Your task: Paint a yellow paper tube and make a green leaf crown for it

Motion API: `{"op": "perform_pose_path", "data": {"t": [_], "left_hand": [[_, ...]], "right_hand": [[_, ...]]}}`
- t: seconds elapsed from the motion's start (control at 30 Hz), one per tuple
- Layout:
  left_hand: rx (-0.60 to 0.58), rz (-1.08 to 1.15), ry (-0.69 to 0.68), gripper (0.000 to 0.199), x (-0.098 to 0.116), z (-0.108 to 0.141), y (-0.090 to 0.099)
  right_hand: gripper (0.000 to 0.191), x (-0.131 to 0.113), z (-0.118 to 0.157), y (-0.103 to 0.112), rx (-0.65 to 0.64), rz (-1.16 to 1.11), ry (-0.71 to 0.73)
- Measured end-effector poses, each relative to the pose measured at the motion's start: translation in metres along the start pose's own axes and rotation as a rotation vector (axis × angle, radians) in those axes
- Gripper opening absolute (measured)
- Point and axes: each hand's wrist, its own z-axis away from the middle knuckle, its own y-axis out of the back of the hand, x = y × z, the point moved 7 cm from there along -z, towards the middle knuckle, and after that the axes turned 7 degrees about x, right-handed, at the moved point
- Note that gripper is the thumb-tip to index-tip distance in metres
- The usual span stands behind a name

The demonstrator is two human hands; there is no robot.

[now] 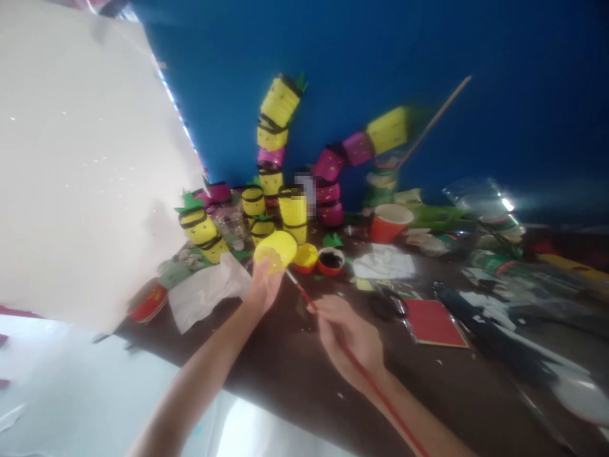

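Two bare hands meet over the dark tabletop. The left hand grips a yellow cup from its seven o'clock side, holding it tilted above the surface. At four to five o'clock from the cup, the right hand pinches a red-handled paintbrush between thumb and fingers; its tip points at the cup's lower edge, though blur hides whether they touch.

Just beside the cup at three o'clock sits a pot of yellow paint, then a pot of black paint, with a crumpled white tissue farther along. A sheet of white paper lies at eight o'clock. At four o'clock, well apart, rests a red square item. A curved yellow-and-magenta stack rises at twelve o'clock, and a magenta stack with a yellow top leans at one o'clock, before the blue wall.
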Motion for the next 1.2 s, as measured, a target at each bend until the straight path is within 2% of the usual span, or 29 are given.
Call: {"op": "perform_pose_path", "data": {"t": [0.1,0.27,0.4,0.53,0.7,0.83,1.03,1.2], "left_hand": [[-0.032,0.031,0.0,0.029,-0.0005,-0.0011,-0.0007],[-0.076,0.061,0.005,0.029,-0.002,-0.0018,-0.0013],[-0.041,0.035,-0.002,0.03,-0.001,-0.002,-0.0006],[-0.049,-0.003,-0.021,0.033,0.0018,-0.002,-0.0033],[-0.076,-0.011,-0.019,0.032,0.0012,-0.0026,-0.003],[-0.093,0.021,-0.009,0.032,-0.0002,-0.0032,-0.002],[-0.024,0.003,0.0,0.033,-0.0012,-0.0031,0.0016],[-0.056,0.012,-0.017,0.034,-0.0004,-0.0033,-0.0001]], "right_hand": [[0.019,-0.0002,0.0016,-0.0027,-0.037,-0.02,-0.008],[0.023,0.002,0.0023,0.0028,0.035,-0.053,-0.002],[0.023,0.0009,0.0019,-0.0034,-0.057,-0.054,-0.002],[0.024,-0.0023,-0.0007,0.0018,0.001,-0.081,0.02],[0.023,-0.0023,-0.0007,0.001,-0.024,-0.08,0.022],[0.021,-0.002,-0.0008,0.006,0.048,-0.039,0.04],[0.025,0.0014,0.0002,0.0021,-0.021,-0.053,0.021],[0.022,0.0004,-0.0002,0.0052,0.015,-0.055,0.032]]}}
